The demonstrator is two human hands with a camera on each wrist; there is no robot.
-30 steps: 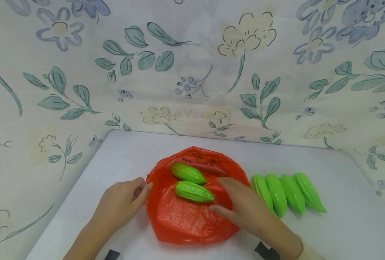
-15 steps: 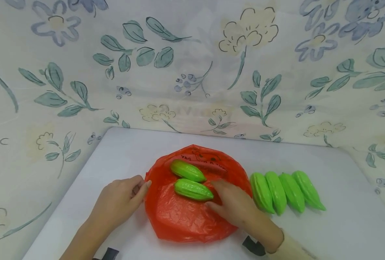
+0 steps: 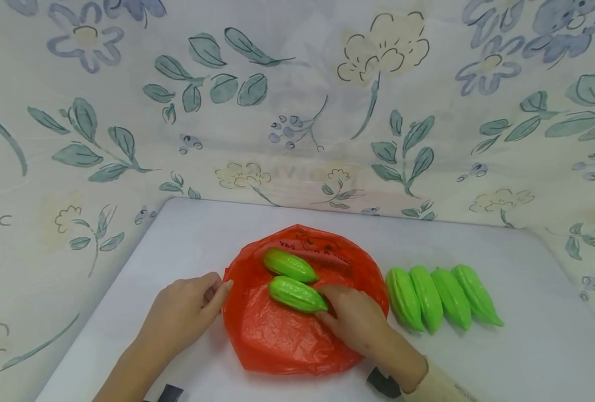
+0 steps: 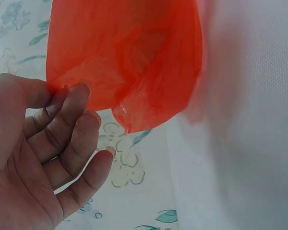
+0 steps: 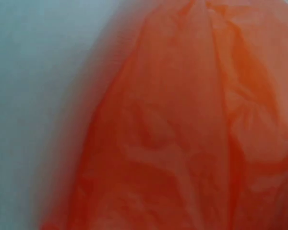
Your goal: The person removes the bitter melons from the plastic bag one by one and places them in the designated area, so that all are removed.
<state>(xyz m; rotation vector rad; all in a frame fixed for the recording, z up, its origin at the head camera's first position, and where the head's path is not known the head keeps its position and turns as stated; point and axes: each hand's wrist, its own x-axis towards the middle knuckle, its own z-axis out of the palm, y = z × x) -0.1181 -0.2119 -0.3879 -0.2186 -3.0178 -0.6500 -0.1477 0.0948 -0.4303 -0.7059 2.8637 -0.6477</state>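
Green gourd [image 3: 296,294], mid-frame, slants lower-right, tip pinched by my nearer right hand [image 3: 355,317]; left hand [image 3: 187,310] pinches the red bag [image 3: 264,357].

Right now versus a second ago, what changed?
The right hand moved left over the red bag; its thumb and fingers now flank the tip of the nearer green fruit, grip unclear. Unchanged: left hand pinching the bag's rim, farther fruit inside, four fruits on the table.

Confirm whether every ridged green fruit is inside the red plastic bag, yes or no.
No, only two ridged green fruits lie in the red plastic bag, while four others lie on the white table beside it.
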